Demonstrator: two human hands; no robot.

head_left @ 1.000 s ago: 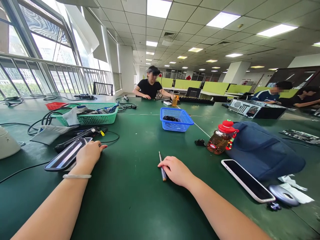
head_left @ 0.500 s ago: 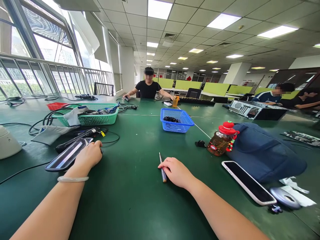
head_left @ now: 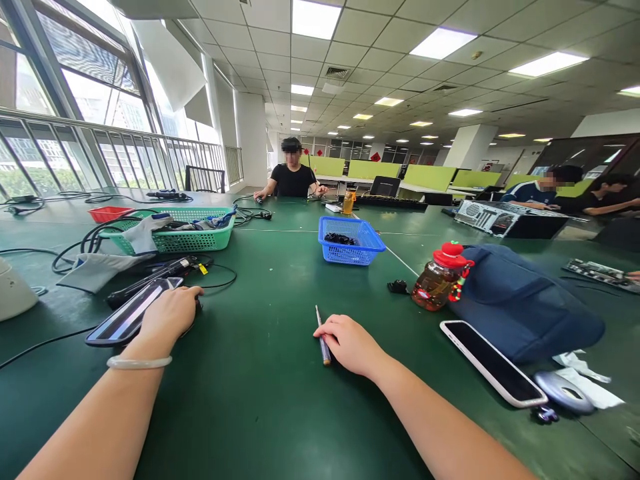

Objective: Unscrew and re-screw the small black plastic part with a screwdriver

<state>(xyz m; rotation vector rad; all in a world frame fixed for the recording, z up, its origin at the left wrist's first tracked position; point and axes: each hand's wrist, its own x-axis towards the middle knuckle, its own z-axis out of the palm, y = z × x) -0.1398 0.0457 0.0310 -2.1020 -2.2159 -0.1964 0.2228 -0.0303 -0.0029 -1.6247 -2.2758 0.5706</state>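
My right hand rests on the green table with its fingers curled round a thin screwdriver, whose tip points away from me. My left hand lies at the near right edge of a dark phone that sits tilted on the table, its fingers bent down over the phone's edge. A pale bangle circles the left wrist.
A second phone lies face up right of my right hand, next to a navy bag and a red-capped bottle. A blue basket, a green basket, cables and a grey glove lie beyond. Other people sit at the far end and right.
My left hand's fingers have curled in over the phone's edge and the phone has shifted slightly. The right hand stays on the screwdriver. The person at the far end has moved.
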